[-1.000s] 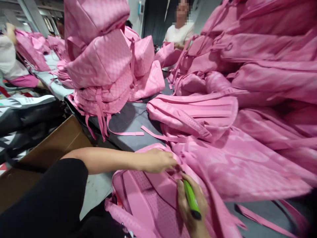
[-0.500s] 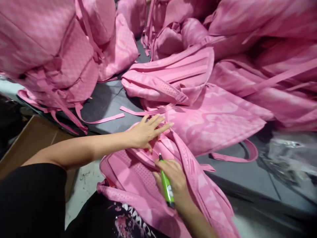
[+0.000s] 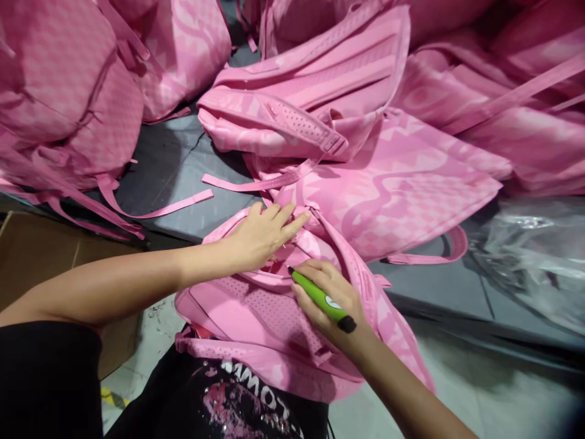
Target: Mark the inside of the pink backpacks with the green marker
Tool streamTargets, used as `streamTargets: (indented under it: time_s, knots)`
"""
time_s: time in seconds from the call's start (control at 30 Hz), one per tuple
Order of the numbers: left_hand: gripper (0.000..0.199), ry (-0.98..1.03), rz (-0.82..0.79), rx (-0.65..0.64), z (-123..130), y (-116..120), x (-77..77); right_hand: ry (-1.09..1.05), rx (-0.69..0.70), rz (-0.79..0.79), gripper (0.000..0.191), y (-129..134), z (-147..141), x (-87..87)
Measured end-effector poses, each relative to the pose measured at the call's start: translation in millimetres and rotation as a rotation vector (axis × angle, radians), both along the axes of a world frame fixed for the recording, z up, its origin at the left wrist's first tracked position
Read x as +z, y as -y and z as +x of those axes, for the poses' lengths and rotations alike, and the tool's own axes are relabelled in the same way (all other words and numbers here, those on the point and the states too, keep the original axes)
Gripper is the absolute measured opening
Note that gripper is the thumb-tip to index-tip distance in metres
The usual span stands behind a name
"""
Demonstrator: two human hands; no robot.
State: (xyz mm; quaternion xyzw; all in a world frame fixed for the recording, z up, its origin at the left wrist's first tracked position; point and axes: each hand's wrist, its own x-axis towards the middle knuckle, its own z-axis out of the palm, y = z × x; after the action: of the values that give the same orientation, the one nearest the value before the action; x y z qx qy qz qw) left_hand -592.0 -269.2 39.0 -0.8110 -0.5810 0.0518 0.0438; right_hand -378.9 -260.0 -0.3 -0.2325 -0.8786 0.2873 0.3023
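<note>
A pink patterned backpack (image 3: 256, 314) with a perforated padded back lies across the table's front edge and against my body. My left hand (image 3: 262, 235) rests on its top part with the fingers spread, palm down. In my right hand (image 3: 336, 292) is a green pen-shaped tool (image 3: 315, 292) with a black tip and a black end, held like a pen. Its tip points at a seam or fold near the bag's top, just below my left hand. Whether the tip touches the fabric I cannot tell. Loose thread shows there.
Another pink backpack (image 3: 297, 97) lies just beyond on the grey table (image 3: 178, 158). More pink bags (image 3: 59, 79) are piled at the left and at the back right. Clear plastic bags (image 3: 539, 256) lie at the right. A cardboard box (image 3: 41, 262) stands on the floor at the left.
The view has shifted, and the things at the back appear larger. The green tool has tilted from nearly upright to a slant, its tip toward my left hand. My left hand's fingers are slightly more bent.
</note>
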Motion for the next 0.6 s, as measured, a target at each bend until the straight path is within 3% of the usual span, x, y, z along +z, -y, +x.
streamTargets:
  time_s: [0.1,0.27,0.4,0.6]
  knots:
    - [0.087,-0.010,-0.024,0.011,-0.4,-4.0,-1.1,0.102,0.004,-0.067,0.019,-6.5,-11.4,8.9]
    - [0.083,-0.038,-0.075,0.051,3.1,-11.5,2.7,0.337,0.066,-0.036,0.015,-18.0,-28.8,16.2]
    - [0.081,-0.033,-0.090,0.052,5.1,-14.0,7.1,0.203,-0.015,0.033,0.013,-15.8,-18.3,11.6]
    - [0.082,-0.009,-0.103,0.040,4.2,-15.2,6.2,0.190,-0.024,-0.038,0.021,-9.0,-8.6,11.8]
